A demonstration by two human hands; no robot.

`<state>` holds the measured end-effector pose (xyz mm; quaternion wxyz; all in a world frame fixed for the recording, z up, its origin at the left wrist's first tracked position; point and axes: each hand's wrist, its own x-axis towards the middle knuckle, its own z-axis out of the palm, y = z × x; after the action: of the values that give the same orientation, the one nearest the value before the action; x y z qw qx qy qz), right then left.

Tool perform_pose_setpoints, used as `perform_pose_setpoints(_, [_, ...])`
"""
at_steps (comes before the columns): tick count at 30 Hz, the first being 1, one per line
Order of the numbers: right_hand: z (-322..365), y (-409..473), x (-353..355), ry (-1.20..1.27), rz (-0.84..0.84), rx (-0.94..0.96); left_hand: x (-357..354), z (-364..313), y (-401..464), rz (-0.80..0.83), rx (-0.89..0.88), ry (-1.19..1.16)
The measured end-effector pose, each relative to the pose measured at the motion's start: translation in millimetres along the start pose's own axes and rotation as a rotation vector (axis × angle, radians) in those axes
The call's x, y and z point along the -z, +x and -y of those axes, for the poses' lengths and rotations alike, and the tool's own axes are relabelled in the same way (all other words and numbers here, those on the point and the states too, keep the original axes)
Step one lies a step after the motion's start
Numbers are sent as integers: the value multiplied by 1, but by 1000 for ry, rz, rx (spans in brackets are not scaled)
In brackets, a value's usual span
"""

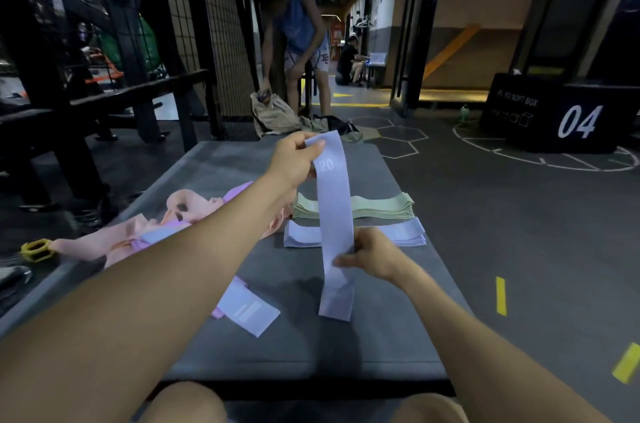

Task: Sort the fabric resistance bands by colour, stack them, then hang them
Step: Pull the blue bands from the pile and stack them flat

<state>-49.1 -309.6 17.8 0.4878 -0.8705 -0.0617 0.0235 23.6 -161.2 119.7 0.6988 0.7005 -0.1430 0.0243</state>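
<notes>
Head view shows the left hand [294, 159] pinching the top end of a lilac band [334, 225], held up over a grey mat [311, 346]. Right hand [369, 254] grips the same band lower down, fingers curled on its edge, and the band's bottom end hangs just above the mat. Behind it on the mat lie two neat stacks: a green stack [381, 206] farther off and a lilac stack [401, 234] just in front of it. A loose pile of pink and purple bands [145, 228] lies to the left. One more lilac band [247, 312] lies under the left forearm.
</notes>
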Motion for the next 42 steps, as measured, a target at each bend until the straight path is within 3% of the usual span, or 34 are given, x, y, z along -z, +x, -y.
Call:
perform_pose_setpoints(6, [-34,-2,6,-34,-1,-101,12,20,15,-228,67,-47])
perform_pose_setpoints(14, [-72,11,70,-20,-289,-219,29,64,28,-515,321,-155])
perform_pose_setpoints(19, [-93,37,96,57,-544,-299,30,100,31,-458,514,-135])
perform_pose_setpoints(23, [-100,57,106,-70,-663,-302,32,129,44,-429,493,142])
perform_pose_setpoints(35, [-116,73,105,-273,-683,-359,35,159,49,-296,524,537])
perform_pose_setpoints(42, [-120,76,97,-432,-657,-362,35,166,46,-304,552,423])
